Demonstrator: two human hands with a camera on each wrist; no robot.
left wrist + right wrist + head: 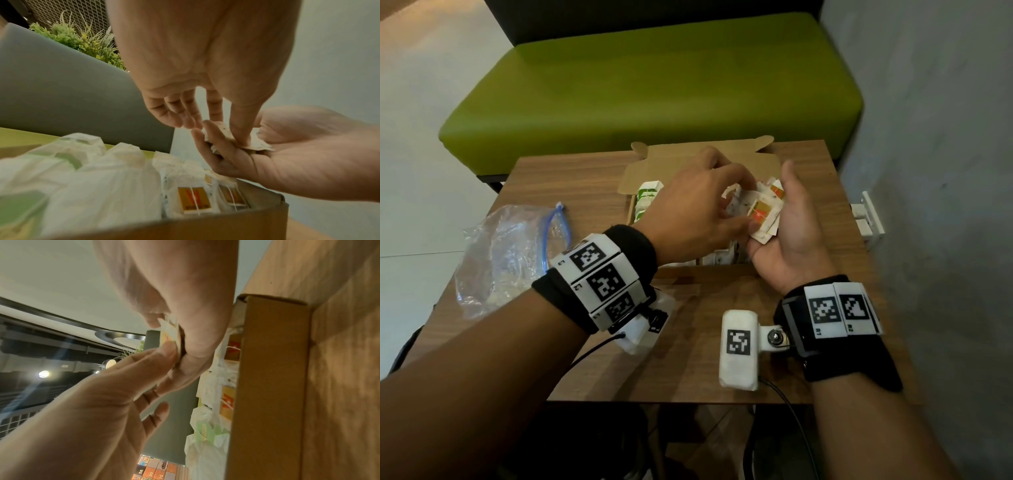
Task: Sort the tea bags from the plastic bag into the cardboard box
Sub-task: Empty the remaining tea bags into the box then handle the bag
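Over the open cardboard box [674, 161] my right hand [787, 221] cradles a small stack of tea bags [763, 210] with orange-yellow tags, its fingers curled under them. My left hand [736, 209] reaches across, and its thumb [242, 136] and forefinger pinch a bag on that stack [260, 145]. The right wrist view shows the same pinch on the tea bags [167, 331]. Inside the box [205, 227], green-tagged bags [72, 162] stand on the left and orange-tagged bags [193, 199] on the right. The clear plastic bag [503, 253] lies crumpled at the table's left.
The small wooden table [688, 363] stands against a green bench [654, 85], with a grey wall [928, 171] and a white socket [869, 219] to the right. The box fills the table's far middle.
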